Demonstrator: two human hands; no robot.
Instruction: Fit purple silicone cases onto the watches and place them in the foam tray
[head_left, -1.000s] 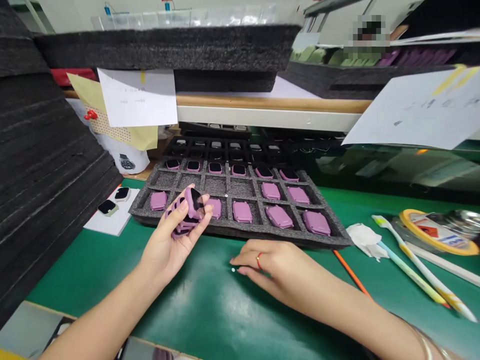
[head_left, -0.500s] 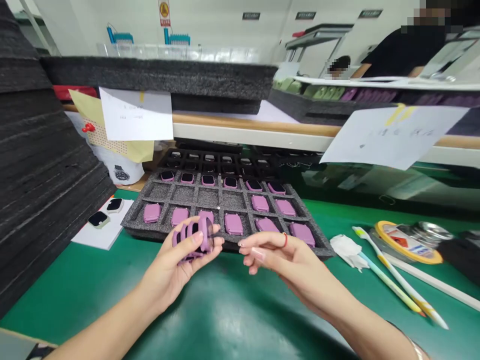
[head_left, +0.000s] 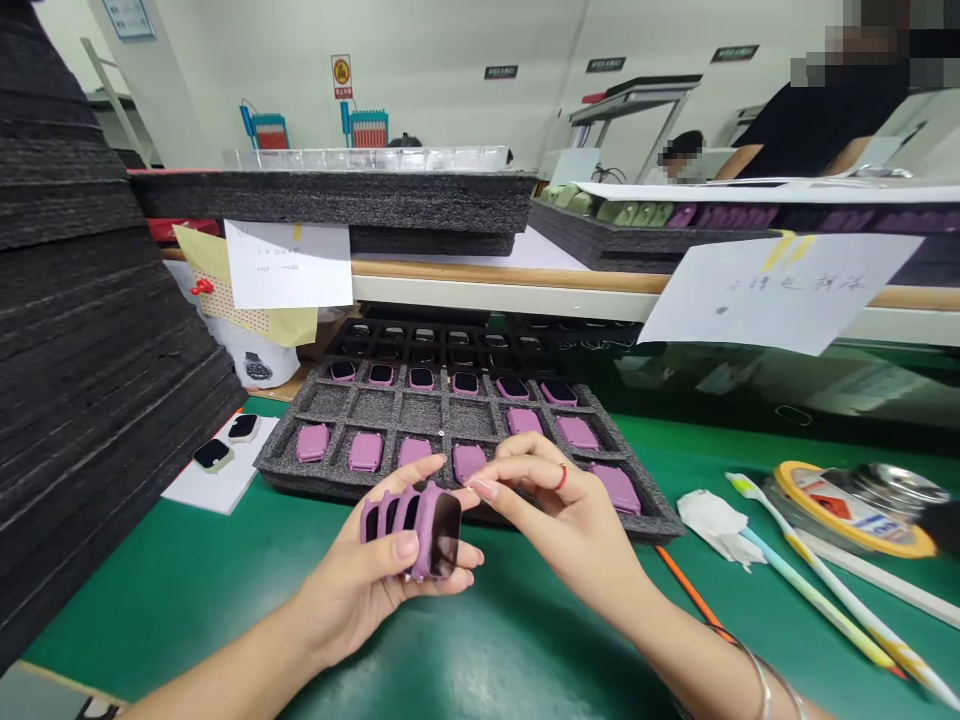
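Observation:
My left hand (head_left: 356, 580) is wrapped around a stack of purple smartwatches (head_left: 444, 535). The front one turns its dark screen to the right, and its lower corner looks partly see-through. Close to the left fingertips, my right hand (head_left: 574, 515) is closed in a pinch, thumb and forefinger tips together. Whatever lies in that pinch, if anything, is too small to make out. Behind both hands lies a black foam tray (head_left: 375, 410) with more purple watches in its compartments, some screen up in the back row, others showing purple backs. The right hand hides part of its front row.
Two pale-cased watches (head_left: 214, 455) lie on a white pad (head_left: 240, 475) at left, beside stacked black foam (head_left: 112, 400). Pens (head_left: 817, 590), crumpled tissue (head_left: 720, 525) and a yellow-rimmed tape roll (head_left: 847, 520) lie at right. A shelf (head_left: 480, 285) crosses behind; a person (head_left: 825, 110) stands beyond.
My right hand has moved left, closing its fingers into a pinch beside the left hand. The watch stack has turned, showing more of the front screen. The camera view has tilted up slightly.

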